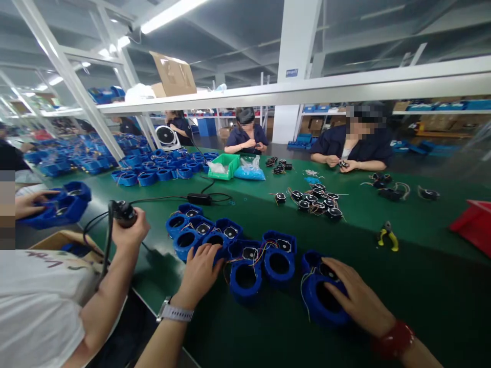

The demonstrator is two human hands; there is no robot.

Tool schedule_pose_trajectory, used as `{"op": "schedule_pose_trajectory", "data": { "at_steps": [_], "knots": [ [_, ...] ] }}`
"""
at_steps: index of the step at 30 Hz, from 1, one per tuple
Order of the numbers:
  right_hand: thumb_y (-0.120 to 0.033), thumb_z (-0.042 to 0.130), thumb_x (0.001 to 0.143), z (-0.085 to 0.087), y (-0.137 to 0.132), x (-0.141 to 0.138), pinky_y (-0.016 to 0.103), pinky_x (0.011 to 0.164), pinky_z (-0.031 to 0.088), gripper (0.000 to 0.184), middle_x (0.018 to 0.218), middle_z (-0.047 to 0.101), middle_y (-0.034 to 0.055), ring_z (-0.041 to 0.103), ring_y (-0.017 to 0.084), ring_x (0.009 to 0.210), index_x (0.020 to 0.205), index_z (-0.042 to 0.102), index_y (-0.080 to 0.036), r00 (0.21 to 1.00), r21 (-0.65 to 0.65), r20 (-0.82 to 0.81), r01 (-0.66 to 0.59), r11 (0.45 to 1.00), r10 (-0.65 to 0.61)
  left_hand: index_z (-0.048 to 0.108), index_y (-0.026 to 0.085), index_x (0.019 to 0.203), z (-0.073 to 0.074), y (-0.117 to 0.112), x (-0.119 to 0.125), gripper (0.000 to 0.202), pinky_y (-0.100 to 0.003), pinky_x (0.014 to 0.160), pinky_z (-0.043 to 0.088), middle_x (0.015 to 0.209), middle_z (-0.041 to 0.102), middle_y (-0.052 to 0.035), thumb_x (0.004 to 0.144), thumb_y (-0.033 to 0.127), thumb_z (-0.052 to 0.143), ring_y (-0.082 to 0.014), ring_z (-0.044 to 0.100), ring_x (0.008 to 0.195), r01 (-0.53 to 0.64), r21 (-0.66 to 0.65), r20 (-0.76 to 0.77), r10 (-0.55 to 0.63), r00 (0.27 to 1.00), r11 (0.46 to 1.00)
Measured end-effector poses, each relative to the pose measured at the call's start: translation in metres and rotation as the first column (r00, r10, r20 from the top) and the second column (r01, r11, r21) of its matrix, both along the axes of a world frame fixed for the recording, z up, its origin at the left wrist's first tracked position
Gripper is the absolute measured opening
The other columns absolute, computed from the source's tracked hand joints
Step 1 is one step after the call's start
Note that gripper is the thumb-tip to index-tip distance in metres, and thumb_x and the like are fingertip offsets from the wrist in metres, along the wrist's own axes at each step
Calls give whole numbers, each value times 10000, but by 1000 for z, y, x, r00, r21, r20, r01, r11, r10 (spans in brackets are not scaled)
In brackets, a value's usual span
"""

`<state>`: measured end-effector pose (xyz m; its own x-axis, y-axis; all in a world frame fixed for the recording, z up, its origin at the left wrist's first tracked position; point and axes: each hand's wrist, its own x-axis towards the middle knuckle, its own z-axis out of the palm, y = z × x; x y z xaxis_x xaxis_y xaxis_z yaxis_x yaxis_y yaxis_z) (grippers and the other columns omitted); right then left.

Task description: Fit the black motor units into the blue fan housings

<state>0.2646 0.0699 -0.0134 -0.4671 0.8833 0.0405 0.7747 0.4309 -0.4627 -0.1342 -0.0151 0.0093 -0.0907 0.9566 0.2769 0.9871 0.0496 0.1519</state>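
Note:
My left hand (200,276), with a watch at its wrist, curls its fingers over the ring of a blue plastic housing (230,228), its thumb along the side. My right hand (358,294) grips another blue housing (322,301) that stands apart on the right; its fingers lie over the small motor and its thumb is by the round opening. Between my hands are two more blue housings, one nearer me (245,291) and one beyond it (279,278), each with a black motor and loose coloured wires. Several housings crowd left of my left hand.
On my left a co-worker's hand (132,227) holds a black corded tool (125,213); the other holds a blue housing (71,204). Loose motors (318,204), yellow-handled pliers (388,237), a green bin (224,167) and a red bin (475,225) occupy the green table (264,209).

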Motion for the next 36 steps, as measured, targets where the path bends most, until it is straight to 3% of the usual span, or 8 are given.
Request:
{"op": "schedule_pose_trajectory", "data": {
  "at_steps": [7, 13, 16, 19, 23, 27, 31, 36],
  "knots": [
    [-94, 486, 734, 16, 37, -44, 607, 1110, 95, 774, 1548, 47, -47, 102, 290, 1398, 1424, 315, -398, 932, 79, 224, -309, 948, 285, 602, 249, 1064, -4, -27, -2, 211, -515, 981, 358, 1054, 665, -62, 916, 304, 462, -270, 562, 1064, -42, 37, -58, 44, 997, 998],
    [-77, 443, 739, 25, 27, -51, 616, 1101, 160, 701, 1507, 239, -63, 195, 275, 1380, 1371, 425, -380, 911, -85, 147, -375, 923, 384, 564, 226, 1166, -2, -40, 1, 280, -538, 1002, 338, 1139, 630, -81, 918, 310, 466, -287, 519, 1137, -75, 85, -29, 78, 997, 994],
    [-84, 422, 756, 26, 10, -42, 603, 1105, 179, 652, 1478, 315, -53, 282, 259, 1351, 1349, 462, -352, 911, -91, 93, -394, 915, 402, 457, 250, 1303, 2, -45, 27, 461, -579, 1090, 220, 1315, 527, -85, 875, 398, 541, -305, 400, 1279, 116, 75, 24, -118, 993, 990],
    [-89, 416, 771, 27, -5, -39, 590, 1106, 200, 613, 1446, 376, -45, 315, 258, 1335, 1323, 497, -341, 912, -81, 65, -400, 913, 405, 418, 289, 1333, 0, -49, 57, 565, -624, 1112, 149, 1335, 518, -59, 815, 393, 618, -313, 367, 1307, 388, -58, 147, -376, 915, 920],
    [-74, 418, 795, 32, -9, -49, 540, 1087, 289, 660, 1490, 302, 1, 351, 272, 1311, 1412, 384, -305, 932, -55, 100, -345, 937, 349, 488, 295, 1245, -6, -48, 72, 407, -638, 1112, 144, 1169, 634, -16, 854, 187, 517, -288, 325, 1342, 460, -80, 245, -430, 869, 884],
    [33, 433, 736, 38, -3, -67, 539, 996, 381, 794, 1555, 29, 32, 421, 319, 1243, 1427, 339, -346, 903, -79, 318, -280, 957, 290, 481, 288, 1223, -4, -43, 62, 424, -593, 1115, 211, 1205, 612, -15, 842, 101, 472, -234, 430, 1275, 570, -124, 223, -537, 813, 812],
    [36, 413, 779, 40, -10, -71, 580, 1032, 288, 625, 1543, 140, 41, 397, 303, 1258, 1285, 524, -313, 881, -84, 356, -302, 950, 312, 469, 323, 1237, -7, -36, 43, 451, -584, 1125, 149, 1189, 618, 14, 848, 96, 455, -225, 415, 1293, 566, -100, 96, -558, 824, 818],
    [-23, 486, 794, 41, -41, -84, 629, 1020, 262, 625, 1540, 147, 47, 377, 332, 1265, 1330, 455, -343, 916, -108, 312, -231, 967, 253, 503, 339, 1232, -32, -22, 8, 394, -410, 1159, -53, 1168, 641, 46, 861, 207, 523, -188, 511, 1209, 628, 75, -189, -607, 772, 775]
  ]
}}
